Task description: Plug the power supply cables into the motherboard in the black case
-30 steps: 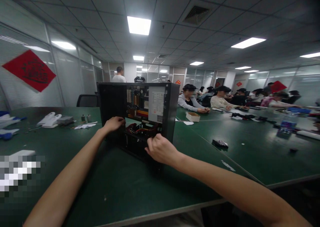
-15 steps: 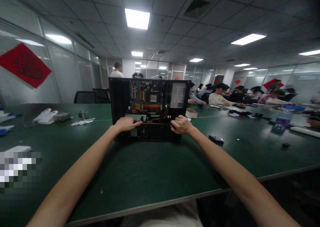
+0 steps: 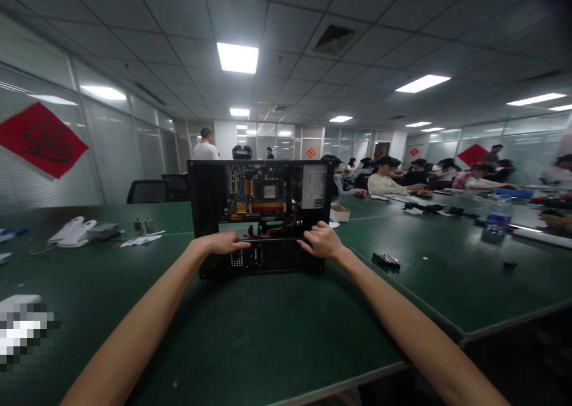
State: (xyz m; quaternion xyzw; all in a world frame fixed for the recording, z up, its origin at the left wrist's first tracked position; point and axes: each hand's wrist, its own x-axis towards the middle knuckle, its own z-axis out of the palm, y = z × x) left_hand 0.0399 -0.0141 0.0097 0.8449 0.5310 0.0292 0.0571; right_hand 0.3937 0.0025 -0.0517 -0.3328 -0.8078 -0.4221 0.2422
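A black computer case (image 3: 206, 200) stands on the green table in front of me, its open side showing. Inside are a motherboard (image 3: 254, 191) and, at the upper right, a power supply (image 3: 314, 185) with a pale label. Loose cables (image 3: 286, 224) hang below it. My left hand (image 3: 222, 242) is closed over the case's near top edge at the left, thumb on the near side. At the right end of that edge, my right hand (image 3: 322, 240) has its fingers curled over and its thumb pointing inward. Parts of the fingers are hidden behind the edge.
On the right lies a small black part (image 3: 386, 261); a small open box (image 3: 339, 213) stands beyond the case. White plastic bags (image 3: 74, 231) and a grey block (image 3: 103, 231) lie to the left. A bottle (image 3: 498, 215) stands far right, near seated people.
The view has tilted up slightly, so the case and hands sit lower in it. My right thumb now reaches along the case edge, and my left thumb has come down onto its near side.
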